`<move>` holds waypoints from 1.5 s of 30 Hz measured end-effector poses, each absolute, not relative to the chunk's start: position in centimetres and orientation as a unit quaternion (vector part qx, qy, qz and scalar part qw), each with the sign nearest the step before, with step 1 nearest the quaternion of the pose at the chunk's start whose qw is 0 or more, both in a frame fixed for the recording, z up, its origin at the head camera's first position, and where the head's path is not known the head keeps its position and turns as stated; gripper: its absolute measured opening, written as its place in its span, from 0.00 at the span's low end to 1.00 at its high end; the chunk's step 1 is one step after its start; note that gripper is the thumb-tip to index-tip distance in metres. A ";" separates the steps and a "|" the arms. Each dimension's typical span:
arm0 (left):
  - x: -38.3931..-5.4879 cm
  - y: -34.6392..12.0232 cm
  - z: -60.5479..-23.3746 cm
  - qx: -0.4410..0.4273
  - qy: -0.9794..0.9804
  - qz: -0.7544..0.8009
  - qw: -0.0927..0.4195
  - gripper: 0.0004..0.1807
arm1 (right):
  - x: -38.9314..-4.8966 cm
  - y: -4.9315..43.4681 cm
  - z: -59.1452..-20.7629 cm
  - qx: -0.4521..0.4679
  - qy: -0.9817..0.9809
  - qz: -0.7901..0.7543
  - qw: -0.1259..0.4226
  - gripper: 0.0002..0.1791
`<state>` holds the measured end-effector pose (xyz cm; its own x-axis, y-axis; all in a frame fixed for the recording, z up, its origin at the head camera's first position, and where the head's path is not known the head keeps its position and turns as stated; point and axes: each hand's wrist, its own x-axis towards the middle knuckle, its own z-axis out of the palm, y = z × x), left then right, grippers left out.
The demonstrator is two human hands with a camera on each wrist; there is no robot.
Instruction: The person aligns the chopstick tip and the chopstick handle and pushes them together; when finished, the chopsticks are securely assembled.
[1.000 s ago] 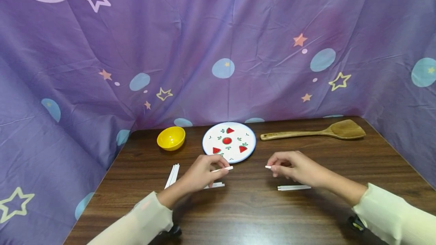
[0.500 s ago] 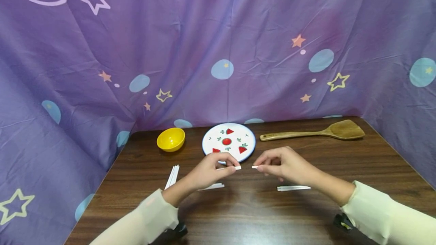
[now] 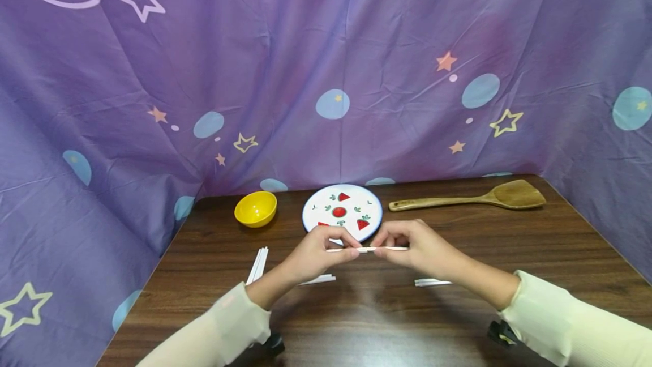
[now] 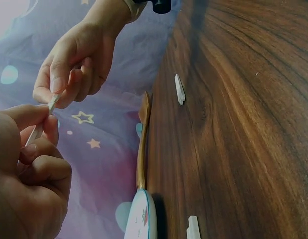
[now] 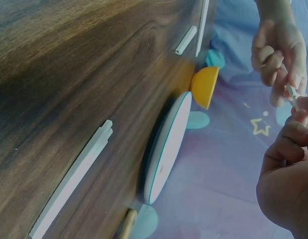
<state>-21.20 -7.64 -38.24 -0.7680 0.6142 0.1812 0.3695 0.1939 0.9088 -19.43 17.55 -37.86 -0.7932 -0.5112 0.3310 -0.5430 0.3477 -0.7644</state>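
Note:
My left hand (image 3: 317, 255) pinches a thin white stick (image 4: 36, 131) between thumb and fingers. A second thin white stick (image 3: 399, 248) is pinched by my right hand (image 3: 424, 249). Both sticks lie level and in line above the table, in front of the plate. Their inner ends meet in the small gap between the fingertips. Whether one end sits inside the other is too small to tell. Under my right wrist lies a white stick pair (image 3: 430, 282), and more white sticks (image 3: 322, 279) lie partly behind my left forearm.
Longer white sticks (image 3: 258, 265) lie at the left. Along the back stand a yellow bowl (image 3: 256, 209), a white plate (image 3: 317, 204) with painted fruit, and a wooden spatula (image 3: 517, 193). A purple curtain (image 3: 285, 72) hangs behind the dark wooden table (image 3: 377, 321).
Both hands have moved inward, the right one farther to the left. The gap between the two sticks has closed, and their ends now meet.

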 end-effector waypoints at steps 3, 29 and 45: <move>-21.2 -7.6 -38.2 0.318 0.765 0.549 0.111 0.06 | -19.4 17.5 -37.8 0.321 -0.821 0.473 0.014 0.05; -20.8 -7.4 -38.3 0.323 0.766 0.546 0.103 0.03 | -19.4 17.1 -38.0 0.340 -0.812 0.474 -0.013 0.04; -20.6 -7.0 -38.4 0.317 0.755 0.564 0.105 0.04 | -19.3 16.8 -38.2 0.343 -0.804 0.485 -0.014 0.04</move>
<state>-20.63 -7.05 -38.44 -0.7763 0.5980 0.1992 0.3606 0.1621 0.9185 -19.32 16.76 -38.22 -0.7650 -0.5649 0.3093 -0.5370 0.2942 -0.7906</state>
